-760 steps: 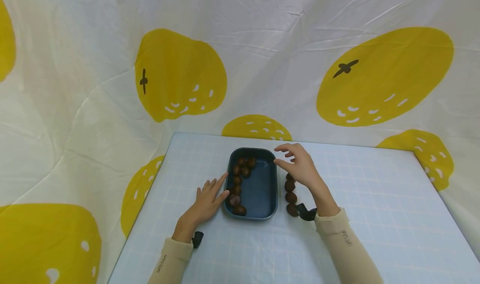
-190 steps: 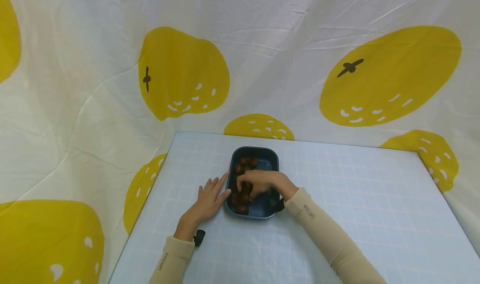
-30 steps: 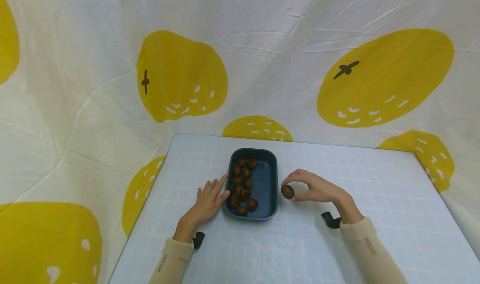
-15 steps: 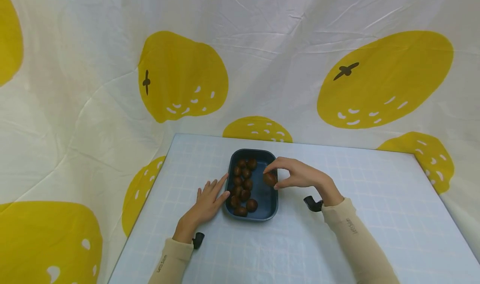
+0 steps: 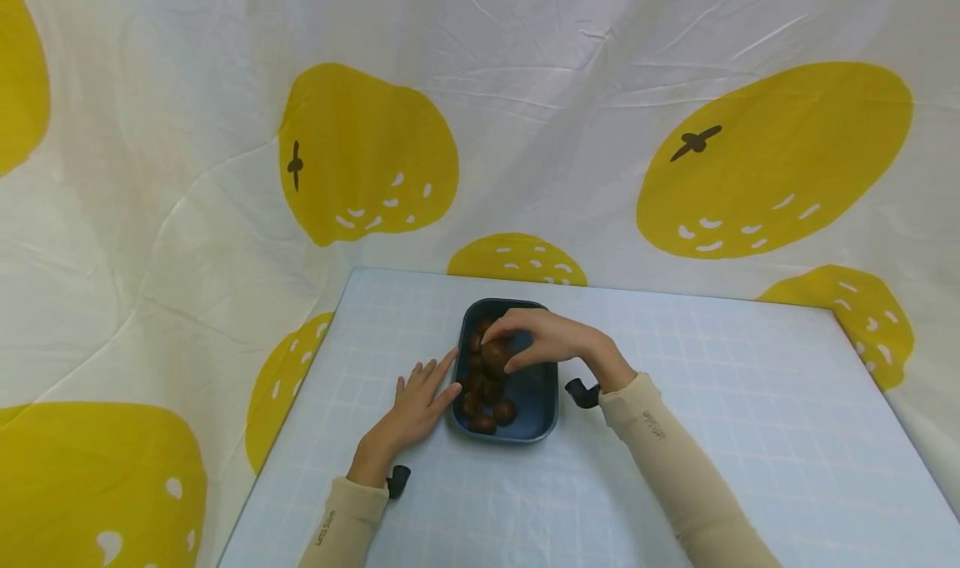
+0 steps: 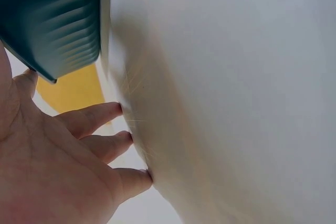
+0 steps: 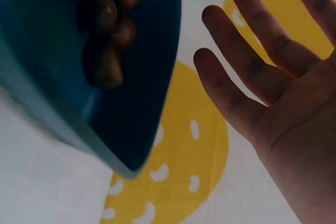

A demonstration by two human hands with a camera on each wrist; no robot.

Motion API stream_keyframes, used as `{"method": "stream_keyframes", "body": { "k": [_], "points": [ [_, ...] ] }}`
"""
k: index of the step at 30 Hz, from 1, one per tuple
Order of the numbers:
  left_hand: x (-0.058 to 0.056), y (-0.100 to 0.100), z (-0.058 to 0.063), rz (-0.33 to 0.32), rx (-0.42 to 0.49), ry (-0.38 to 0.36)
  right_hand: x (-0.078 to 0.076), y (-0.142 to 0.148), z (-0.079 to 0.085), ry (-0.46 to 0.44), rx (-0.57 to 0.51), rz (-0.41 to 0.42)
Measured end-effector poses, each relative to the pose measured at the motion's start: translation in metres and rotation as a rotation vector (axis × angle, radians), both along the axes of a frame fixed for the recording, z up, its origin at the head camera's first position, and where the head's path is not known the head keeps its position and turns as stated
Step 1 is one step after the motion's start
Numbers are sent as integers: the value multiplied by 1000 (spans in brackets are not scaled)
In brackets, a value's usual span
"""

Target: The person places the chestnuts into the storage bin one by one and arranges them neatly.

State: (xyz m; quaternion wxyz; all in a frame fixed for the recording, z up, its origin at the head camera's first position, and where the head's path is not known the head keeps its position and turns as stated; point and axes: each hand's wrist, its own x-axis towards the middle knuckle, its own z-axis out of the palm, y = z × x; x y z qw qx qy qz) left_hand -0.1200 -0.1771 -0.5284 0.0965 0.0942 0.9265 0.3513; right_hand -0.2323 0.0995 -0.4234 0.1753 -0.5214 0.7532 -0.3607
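Thumb and index finger of my right hand (image 5: 551, 337) pinch a shiny brown chestnut (image 5: 495, 358) over the left half of a dark blue tray (image 5: 543, 422). In the right wrist view, the other fingers (image 7: 247, 72) stretch out beside the tray's wall. Several more chestnuts (image 5: 482, 423) sit along the tray's left side, some hidden behind the right hand and the held one. My left hand (image 5: 411, 408) lies spread at the tray's left edge, thumb and index fingertip right at the rim. In the left wrist view, its remaining fingertips (image 6: 137, 179) rest on the table.
The tray stands on a table (image 5: 712, 410) with a pale blue checked cover, toward its back edge. Behind it hangs a white cloth (image 5: 540, 151) with large yellow fruit prints. Each wrist carries a small black camera mount (image 5: 582, 393).
Over the last second my right hand brought the chestnut leftward from beside the tray to above it. Chestnuts lined up right of the tray earlier no longer lie there. The left hand stayed put.
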Motion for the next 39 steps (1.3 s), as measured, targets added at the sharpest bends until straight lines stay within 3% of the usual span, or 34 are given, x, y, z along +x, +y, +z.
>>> {"method": "stream_keyframes", "body": {
  "k": [11,19,29,39],
  "points": [
    [1,1,3,-1,-1,-6,-1,-25,-17,26,104,102],
    [0,0,0,-4,-4,4,7,-35,-28,7,395,106],
    [0,0,-2,-3,3,17,18,-44,-30,-8,642,175],
    [-1,-1,-1,-3,-5,0,23,-48,-34,16,716,178]
  ]
}}
